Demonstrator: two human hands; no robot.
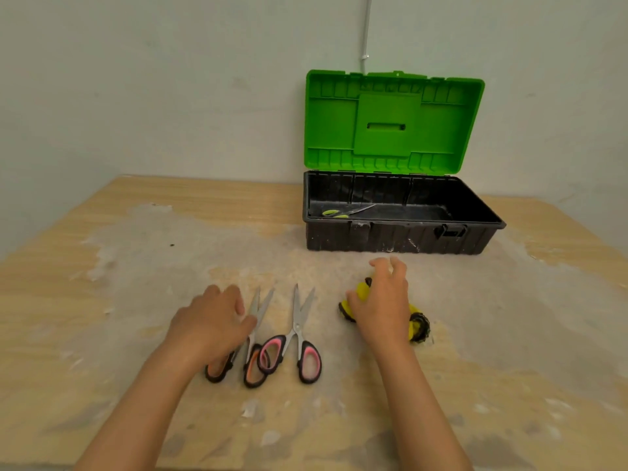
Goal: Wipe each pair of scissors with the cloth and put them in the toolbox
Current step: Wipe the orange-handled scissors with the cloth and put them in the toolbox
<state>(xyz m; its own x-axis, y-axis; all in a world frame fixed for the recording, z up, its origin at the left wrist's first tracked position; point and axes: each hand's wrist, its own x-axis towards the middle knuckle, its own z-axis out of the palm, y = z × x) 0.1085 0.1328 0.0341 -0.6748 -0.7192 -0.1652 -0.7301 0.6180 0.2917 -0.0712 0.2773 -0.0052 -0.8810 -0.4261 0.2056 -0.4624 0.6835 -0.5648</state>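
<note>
toolbox (401, 229) sitting at table (102, 300) rear | one scissors (343, 212) lying inside | two scissors (299, 334) lying in front, left of cloth (419, 326)

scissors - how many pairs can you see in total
3. The green-handled pair lies in the toolbox. The orange-handled pair is on the table, partly under the left hand. The pink-handled pair lies just right of it. None seems hidden.

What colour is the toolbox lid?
Bright green; the toolbox lid shows open in the head view.
</note>
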